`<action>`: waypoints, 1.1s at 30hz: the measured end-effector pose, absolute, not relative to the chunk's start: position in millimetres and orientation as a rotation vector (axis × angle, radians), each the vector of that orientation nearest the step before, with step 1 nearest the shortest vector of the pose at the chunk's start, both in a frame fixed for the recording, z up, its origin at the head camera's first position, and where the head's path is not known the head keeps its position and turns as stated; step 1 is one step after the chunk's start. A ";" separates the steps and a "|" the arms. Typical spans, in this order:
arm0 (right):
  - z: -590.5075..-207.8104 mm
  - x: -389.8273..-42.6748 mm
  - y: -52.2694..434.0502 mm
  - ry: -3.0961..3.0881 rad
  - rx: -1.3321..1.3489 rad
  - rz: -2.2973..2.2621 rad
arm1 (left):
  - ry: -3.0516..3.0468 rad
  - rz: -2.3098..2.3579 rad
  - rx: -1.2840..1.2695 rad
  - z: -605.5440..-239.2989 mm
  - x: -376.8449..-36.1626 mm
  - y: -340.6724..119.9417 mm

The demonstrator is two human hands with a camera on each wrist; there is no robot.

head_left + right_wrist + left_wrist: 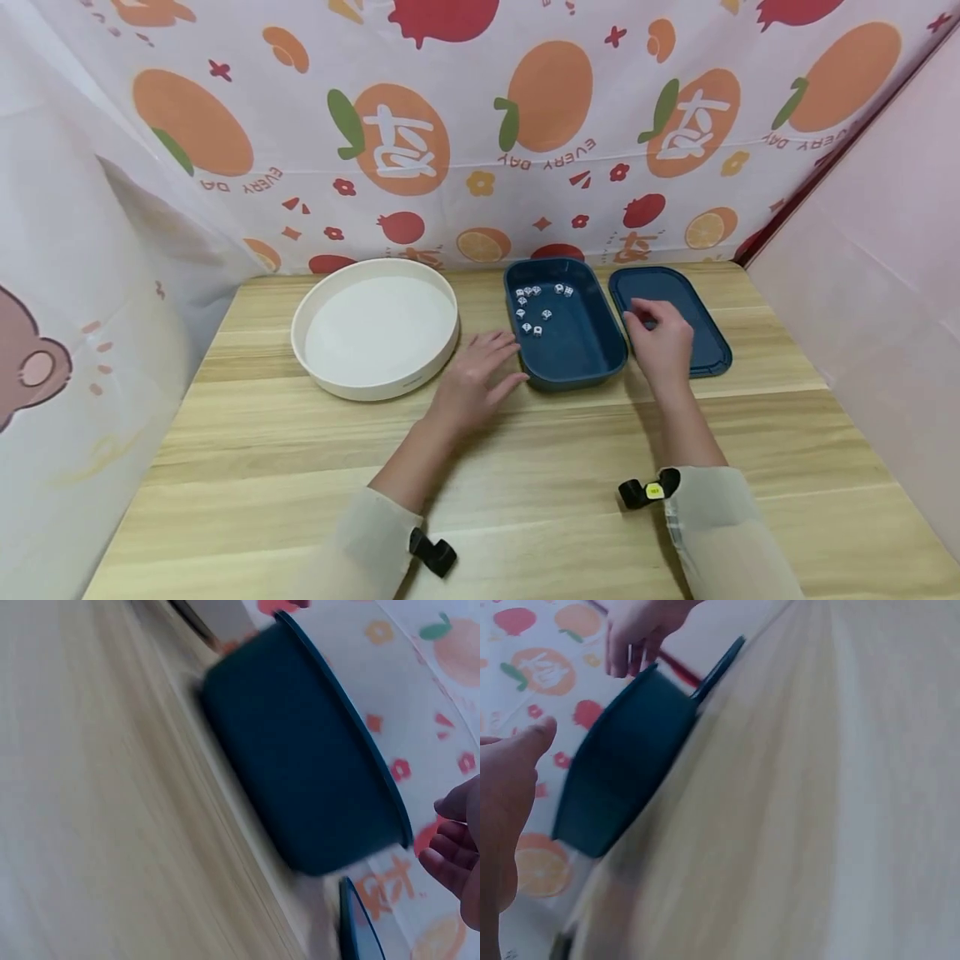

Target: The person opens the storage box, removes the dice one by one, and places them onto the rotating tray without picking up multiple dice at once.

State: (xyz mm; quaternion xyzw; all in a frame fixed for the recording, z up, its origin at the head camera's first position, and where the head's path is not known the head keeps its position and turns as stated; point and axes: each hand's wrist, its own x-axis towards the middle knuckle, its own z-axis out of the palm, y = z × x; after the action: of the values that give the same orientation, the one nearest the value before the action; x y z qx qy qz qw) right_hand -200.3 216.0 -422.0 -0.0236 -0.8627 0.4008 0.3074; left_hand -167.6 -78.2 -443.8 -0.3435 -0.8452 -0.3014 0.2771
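Observation:
A dark blue rectangular box (573, 354) stands toward the back of the table, with several white dice (547, 315) scattered mostly along its left and far sides. My left hand (472, 375) is at the box's left wall, fingers spread and extended, fingertips by the rim. To the right, my right hand (663, 337) hovers by the box's right rim, overlapping the blue lid (693, 321) in the head view. Its fingers (448, 851) are loosely bent, and nothing shows between them and the thumb in the right wrist view.
Left of the box is a round white tray (375, 329) with a raised rim. The lid lies flat on the wooden table (540, 500), close beside the box. A fruit-printed curtain (480, 125) hangs behind the table, and pale walls flank both sides.

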 end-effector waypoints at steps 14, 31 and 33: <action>-430.1 -200.8 189.3 -2.368 0.136 1.025 | -2.209 -0.869 -0.651 -420.1 -161.5 -188.5; -434.2 -200.9 176.2 -2.462 0.195 1.000 | -2.416 -0.756 -0.539 -449.5 -141.0 -295.2; -433.9 -201.0 174.1 -2.483 0.199 1.005 | -2.381 -0.765 -0.565 -451.3 -140.5 -296.2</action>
State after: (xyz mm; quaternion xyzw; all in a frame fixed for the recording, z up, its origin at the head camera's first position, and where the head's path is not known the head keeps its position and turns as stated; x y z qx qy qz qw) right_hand -201.0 174.1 -433.9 0.0722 -0.9005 0.3645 0.2258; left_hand -140.5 -296.2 -451.3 -0.2113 -0.8903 -0.2859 0.2847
